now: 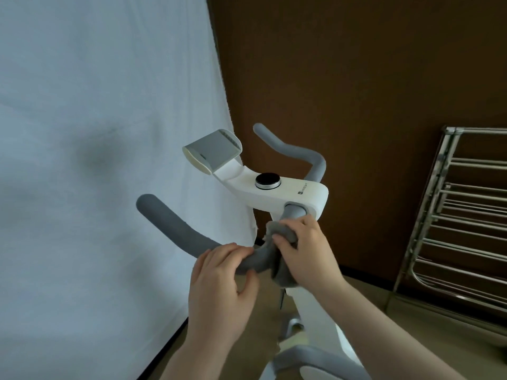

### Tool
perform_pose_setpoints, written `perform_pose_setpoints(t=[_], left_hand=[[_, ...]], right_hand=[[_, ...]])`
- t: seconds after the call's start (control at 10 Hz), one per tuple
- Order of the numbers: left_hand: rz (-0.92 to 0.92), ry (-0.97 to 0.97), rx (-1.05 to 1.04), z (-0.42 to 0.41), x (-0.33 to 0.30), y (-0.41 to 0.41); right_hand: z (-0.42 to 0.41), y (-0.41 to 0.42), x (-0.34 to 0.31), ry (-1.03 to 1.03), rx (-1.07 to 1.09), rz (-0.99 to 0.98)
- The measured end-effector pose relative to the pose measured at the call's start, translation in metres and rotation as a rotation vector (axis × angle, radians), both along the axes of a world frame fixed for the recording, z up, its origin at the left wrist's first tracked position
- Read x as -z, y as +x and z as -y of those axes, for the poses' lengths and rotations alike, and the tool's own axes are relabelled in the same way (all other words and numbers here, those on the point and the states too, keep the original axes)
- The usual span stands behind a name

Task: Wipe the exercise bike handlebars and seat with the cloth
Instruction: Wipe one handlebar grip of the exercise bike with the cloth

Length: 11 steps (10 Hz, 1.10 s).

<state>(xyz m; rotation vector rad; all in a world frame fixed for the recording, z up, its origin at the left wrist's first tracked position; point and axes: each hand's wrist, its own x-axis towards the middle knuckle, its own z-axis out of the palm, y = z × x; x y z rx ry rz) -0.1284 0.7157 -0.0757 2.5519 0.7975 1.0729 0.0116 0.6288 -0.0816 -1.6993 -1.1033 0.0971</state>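
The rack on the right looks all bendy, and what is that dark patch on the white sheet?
Head view: the wide-angle lens bends the rack near the picture's edge; the dark patch on the sheet is a soft shadow; light is even and dim, with a little shine on the rack's metal; the hands, left and right, and the cloth look slightly soft.

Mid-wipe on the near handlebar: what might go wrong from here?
The right hand holds the cloth bunched at the bend, so only a small patch may touch the near handlebar; its long end could get missed. A loose tail hangs below and might snag the frame. The far handlebar and the seat, out of view, seem not yet wiped. The left hand may hide a section.
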Motion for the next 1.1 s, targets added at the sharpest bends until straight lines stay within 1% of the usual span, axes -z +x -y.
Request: perform_pose_setpoints(t=[0.1,0.2,0.3,0.4,0.5,0.6,0.7,0.8,0.9,1.0,1.1], left_hand=[[0.021,0.020,-0.015,-0.001,0.002,0.001],[0.056,0.034,-0.006,-0.001,0.003,0.004],[0.060,0.043,0.000,-0.001,0.005,0.004],[0.055,0.014,0.003,-0.001,0.007,0.002],[0.058,0.020,0.001,0.000,0.005,0.003],[0.062,0.017,-0.015,0.002,0.005,0.003],[0.039,0.027,-0.017,0.000,0.005,0.002],[0.023,0.030,-0.017,-0.003,0.002,0.002],[0.040,0.008,-0.010,-0.004,-0.001,0.002],[0.041,-0.002,-0.010,-0.004,-0.003,0.003],[0.040,-0.013,-0.005,-0.007,-0.003,0.004]], right_hand=[[0.010,-0.011,0.009,-0.342,0.251,-0.019],[-0.015,-0.001,-0.013,-0.269,0.125,0.076],[-0.018,-0.003,-0.005,-0.128,0.337,0.089],[-0.013,-0.025,-0.005,-0.162,0.177,0.187],[-0.008,-0.004,-0.019,-0.262,0.151,0.125],[-0.012,-0.013,-0.014,-0.122,0.254,0.007],[-0.011,-0.032,-0.001,0.037,0.238,-0.067],[-0.013,-0.024,-0.005,0.102,0.302,-0.330],[-0.018,-0.049,0.000,0.228,0.354,-0.592],[-0.024,-0.062,0.005,0.329,0.400,-0.796],[-0.027,-0.054,-0.001,0.418,0.470,-0.994]])
